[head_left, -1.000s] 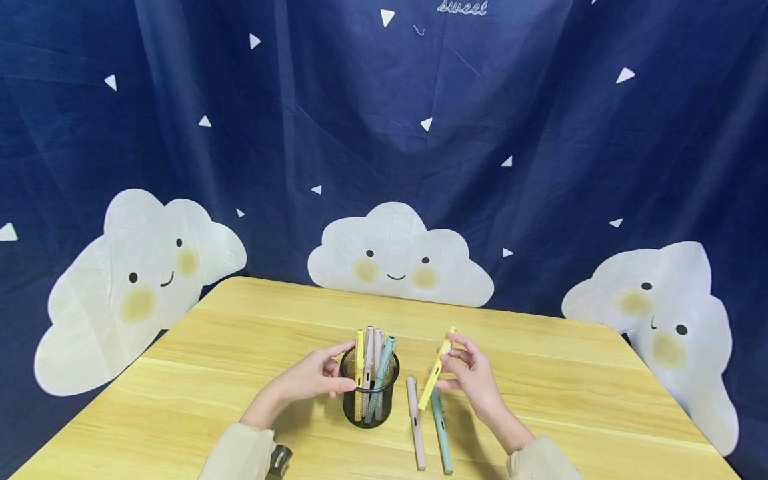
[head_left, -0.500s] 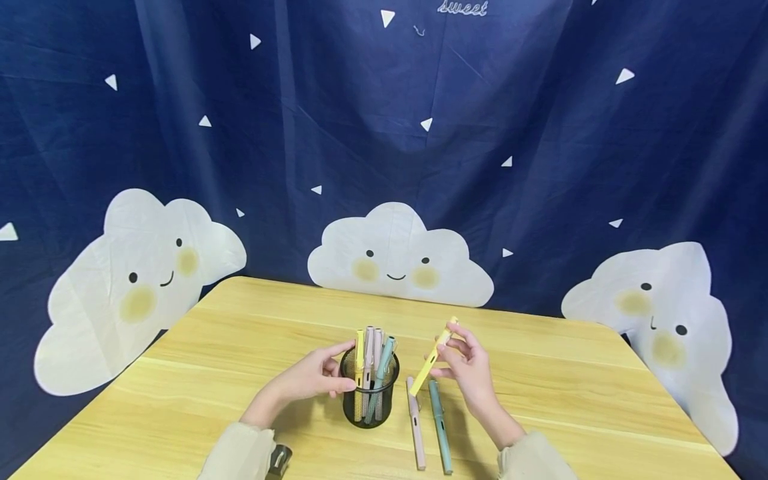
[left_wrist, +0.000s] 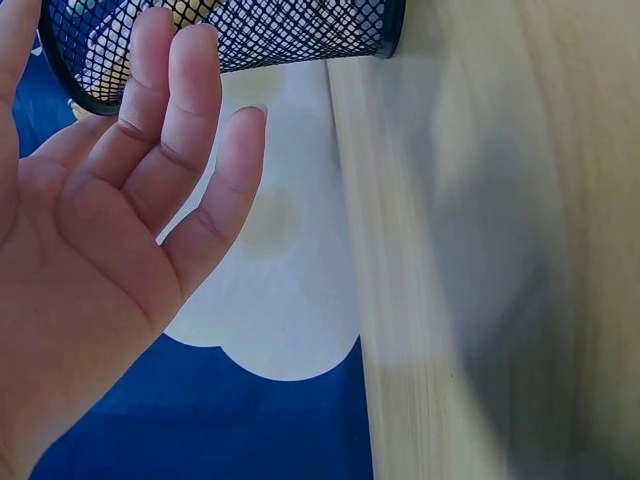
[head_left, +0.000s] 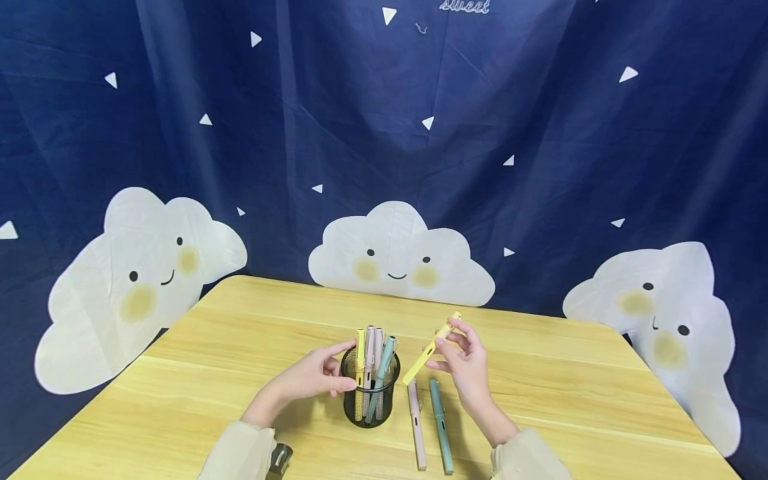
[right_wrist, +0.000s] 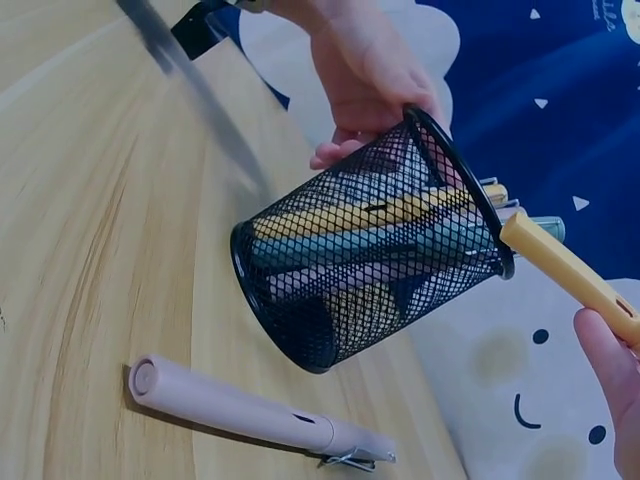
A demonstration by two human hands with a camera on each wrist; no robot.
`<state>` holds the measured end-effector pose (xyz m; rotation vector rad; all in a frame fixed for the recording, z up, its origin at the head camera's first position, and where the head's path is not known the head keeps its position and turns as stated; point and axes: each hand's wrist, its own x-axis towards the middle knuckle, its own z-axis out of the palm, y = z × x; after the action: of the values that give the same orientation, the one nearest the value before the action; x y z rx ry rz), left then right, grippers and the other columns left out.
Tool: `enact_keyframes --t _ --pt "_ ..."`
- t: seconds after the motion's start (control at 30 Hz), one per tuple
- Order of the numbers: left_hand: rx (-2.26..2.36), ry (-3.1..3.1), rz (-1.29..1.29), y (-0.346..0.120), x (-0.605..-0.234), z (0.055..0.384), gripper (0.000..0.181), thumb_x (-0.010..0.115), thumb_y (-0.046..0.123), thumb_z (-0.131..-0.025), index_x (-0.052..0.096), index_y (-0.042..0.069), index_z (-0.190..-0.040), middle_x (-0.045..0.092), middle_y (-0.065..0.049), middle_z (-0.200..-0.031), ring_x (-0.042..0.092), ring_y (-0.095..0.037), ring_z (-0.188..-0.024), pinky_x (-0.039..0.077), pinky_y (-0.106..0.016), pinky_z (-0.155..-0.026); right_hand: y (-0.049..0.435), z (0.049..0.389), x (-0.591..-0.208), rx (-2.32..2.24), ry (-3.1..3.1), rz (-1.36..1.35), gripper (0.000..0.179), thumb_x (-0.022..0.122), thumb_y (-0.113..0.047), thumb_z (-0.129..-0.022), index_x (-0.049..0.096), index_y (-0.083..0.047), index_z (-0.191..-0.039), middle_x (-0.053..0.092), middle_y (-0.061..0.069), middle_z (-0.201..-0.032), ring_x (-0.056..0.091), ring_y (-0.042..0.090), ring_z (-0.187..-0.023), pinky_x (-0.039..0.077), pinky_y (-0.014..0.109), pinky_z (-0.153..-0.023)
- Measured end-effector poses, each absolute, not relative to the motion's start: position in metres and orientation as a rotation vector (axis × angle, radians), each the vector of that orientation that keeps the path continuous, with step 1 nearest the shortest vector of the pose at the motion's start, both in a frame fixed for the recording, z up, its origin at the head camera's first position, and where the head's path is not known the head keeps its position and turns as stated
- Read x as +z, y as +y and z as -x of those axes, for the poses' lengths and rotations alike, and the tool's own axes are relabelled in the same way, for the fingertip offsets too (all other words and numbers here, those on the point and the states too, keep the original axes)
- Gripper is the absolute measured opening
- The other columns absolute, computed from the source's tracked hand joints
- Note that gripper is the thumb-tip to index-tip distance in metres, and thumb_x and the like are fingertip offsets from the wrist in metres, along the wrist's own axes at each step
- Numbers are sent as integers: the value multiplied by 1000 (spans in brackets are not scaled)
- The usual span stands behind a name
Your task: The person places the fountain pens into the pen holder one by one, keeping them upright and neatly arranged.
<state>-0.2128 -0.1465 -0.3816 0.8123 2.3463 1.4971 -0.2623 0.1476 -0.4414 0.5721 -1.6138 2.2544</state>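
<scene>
A black mesh pen cup (head_left: 387, 393) stands upright on the table, holding several pens in yellow, pale pink and teal. My left hand (head_left: 309, 377) holds it by the rim from the left, thumb on the near side and index finger on the far side; its other fingers lie loosely against the mesh in the left wrist view. My right hand (head_left: 470, 365) pinches a yellow pen (head_left: 427, 355), tilted, its lower end pointing toward the cup. In the right wrist view, that end of the yellow pen (right_wrist: 560, 262) overlaps the cup's rim.
A pale pink pen (head_left: 416, 427) and a teal pen (head_left: 441, 427) lie side by side on the wooden table (head_left: 198, 373), right of the cup. Beside the left sleeve is a small black object (head_left: 280, 460). A blue curtain (head_left: 384, 153) with clouds hangs behind.
My right hand has lifted the yellow pen up and leftward, off the two lying pens, and tilted it more toward the cup. The left hand and cup stay put.
</scene>
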Motion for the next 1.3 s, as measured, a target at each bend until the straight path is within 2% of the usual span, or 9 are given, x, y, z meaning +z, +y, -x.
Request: enact_keyframes --t 0.17,0.27,0.43,0.63,0.8,0.93,1.07,1.17,1.3 --pt "1491 2351 -818 -147 -382 213 80 68 22 -79 21 -3 -139 51 -3 -62 56 -32 -61 46 -35 -55 141 260 -437 2208 -1565 -677 44 57 3 -84 42 -4 -125 54 17 -102 62 26 -74 51 41 -53" --pt "1484 2354 -824 -147 -382 213 80 68 22 -79 21 -3 -139 51 -3 -62 56 -31 -61 46 -34 -54 137 264 -441 2193 -1590 -639 45 58 1 -84 43 -6 -125 54 15 -101 62 24 -74 51 41 -53" --pt "1491 2346 -831 -147 -383 214 80 68 21 -79 21 -3 -139 51 -3 -61 56 -32 -60 46 -34 -55 132 265 -441 2226 -1594 -615 45 59 5 -82 42 -3 -124 52 19 -100 63 31 -74 50 44 -54" --pt "1498 2341 -832 -147 -384 214 80 68 20 -79 21 -2 -140 51 -3 -62 56 -29 -59 45 -31 -54 130 277 -452 2235 -1576 -607 47 62 2 -81 42 -6 -123 50 18 -101 63 33 -76 49 46 -56" --pt "1500 2341 -834 -147 -384 214 80 68 20 -79 21 -2 -140 51 -3 -62 56 -30 -59 44 -29 -53 116 240 -409 2206 -1615 -642 58 61 4 -80 32 -5 -130 51 13 -93 64 23 -73 51 41 -56" --pt "1501 2339 -837 -147 -384 215 79 68 21 -79 21 -2 -140 50 -2 -61 56 -33 -60 43 -27 -52 102 209 -370 2237 -1701 -512 70 58 10 -80 20 -6 -137 50 8 -88 63 14 -69 52 36 -57" --pt "1502 2338 -831 -147 -384 215 79 68 21 -80 22 -1 -140 50 -2 -61 56 -35 -60 41 -24 -50 99 205 -362 2241 -1768 -464 71 55 17 -78 20 -3 -138 50 11 -89 63 13 -66 52 36 -58" --pt "1503 2340 -834 -148 -384 215 79 68 21 -80 22 -2 -140 50 -2 -60 55 -35 -60 41 -22 -49 97 208 -365 2218 -1797 -489 70 57 17 -76 25 0 -136 50 14 -89 63 14 -66 51 39 -58" --pt "1498 2341 -840 -148 -384 215 80 67 22 -80 21 -3 -140 50 -2 -60 56 -35 -60 41 -22 -49 94 206 -369 2157 -1843 -526 69 60 18 -73 29 3 -133 54 19 -88 63 13 -69 52 37 -59"
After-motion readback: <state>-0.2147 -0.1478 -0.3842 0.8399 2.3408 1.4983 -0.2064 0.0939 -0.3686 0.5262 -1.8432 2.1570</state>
